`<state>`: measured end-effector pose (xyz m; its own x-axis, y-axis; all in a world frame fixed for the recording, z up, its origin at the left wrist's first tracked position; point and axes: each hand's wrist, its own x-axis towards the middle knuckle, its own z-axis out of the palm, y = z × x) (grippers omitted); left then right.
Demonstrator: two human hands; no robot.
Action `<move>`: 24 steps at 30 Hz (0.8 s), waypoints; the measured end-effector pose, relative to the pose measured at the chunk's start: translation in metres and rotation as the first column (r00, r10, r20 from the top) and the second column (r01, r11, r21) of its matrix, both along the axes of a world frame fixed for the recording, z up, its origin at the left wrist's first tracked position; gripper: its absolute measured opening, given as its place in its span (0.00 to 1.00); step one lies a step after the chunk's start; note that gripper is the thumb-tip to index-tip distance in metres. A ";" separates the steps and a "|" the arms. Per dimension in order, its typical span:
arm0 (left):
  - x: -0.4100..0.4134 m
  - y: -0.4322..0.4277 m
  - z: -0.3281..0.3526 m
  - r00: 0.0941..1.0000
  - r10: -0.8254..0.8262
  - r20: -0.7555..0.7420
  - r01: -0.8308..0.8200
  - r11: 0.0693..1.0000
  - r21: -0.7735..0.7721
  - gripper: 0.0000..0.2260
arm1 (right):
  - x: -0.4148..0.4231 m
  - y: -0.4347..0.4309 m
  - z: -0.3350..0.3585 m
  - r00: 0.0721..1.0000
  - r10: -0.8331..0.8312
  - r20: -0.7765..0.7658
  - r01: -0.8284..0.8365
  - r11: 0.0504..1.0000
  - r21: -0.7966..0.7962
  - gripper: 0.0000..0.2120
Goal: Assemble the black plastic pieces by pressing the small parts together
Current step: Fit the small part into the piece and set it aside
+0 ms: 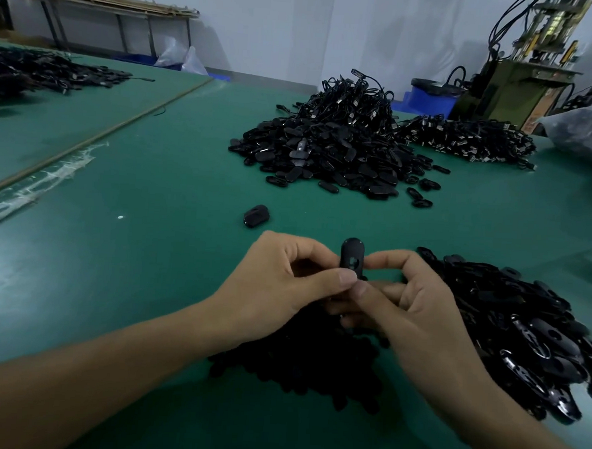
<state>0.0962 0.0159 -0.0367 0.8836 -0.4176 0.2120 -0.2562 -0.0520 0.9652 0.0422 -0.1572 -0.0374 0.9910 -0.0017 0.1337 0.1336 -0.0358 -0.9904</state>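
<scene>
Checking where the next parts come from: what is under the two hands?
A low heap of black plastic pieces lies on the green table below the left hand and right hand. Its middle is covered by them. Both pinch one black piece.

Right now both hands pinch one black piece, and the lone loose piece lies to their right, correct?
No: the left hand and right hand do pinch the black piece, but the head view shows the lone loose piece to their left.
</scene>
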 end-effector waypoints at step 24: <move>0.015 0.008 -0.006 0.988 0.153 -0.014 -0.153 0.988 -0.011 0.06 | 0.002 -0.023 0.000 0.996 0.006 0.086 0.065 0.611 -0.789 0.05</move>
